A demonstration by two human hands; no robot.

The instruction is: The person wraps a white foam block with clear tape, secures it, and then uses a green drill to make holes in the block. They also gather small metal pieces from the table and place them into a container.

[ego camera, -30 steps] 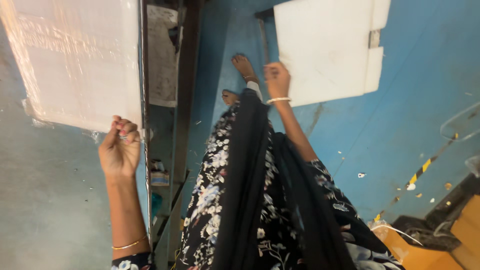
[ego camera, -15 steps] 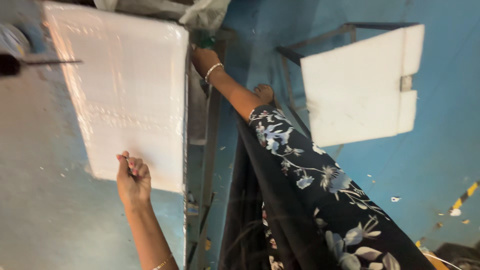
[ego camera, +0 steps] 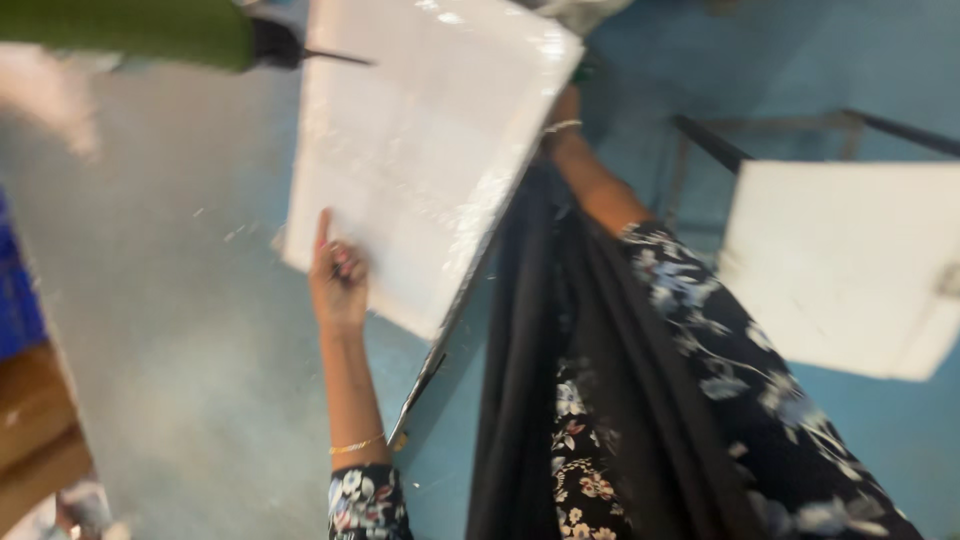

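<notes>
Head view, blurred. Left hand (ego camera: 338, 283) raised, forearm nearly vertical, gold bangle (ego camera: 356, 445) near the sleeve. Fingers curled, forefinger pointing up, clasping the lower left edge of a large white foam sheet (ego camera: 420, 150). The sheet lies tilted over the grey table (ego camera: 170, 330), its right edge past the table's rim. Right arm stretched forward along the sheet's far right edge; right hand (ego camera: 566, 105) hidden behind it, grip cannot be told. Second white board (ego camera: 850, 265) well apart on a frame to the right.

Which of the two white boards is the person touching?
The big white board on the grey table: the left hand rests on its near edge. The other white board, off right, has no hand on it.
</notes>
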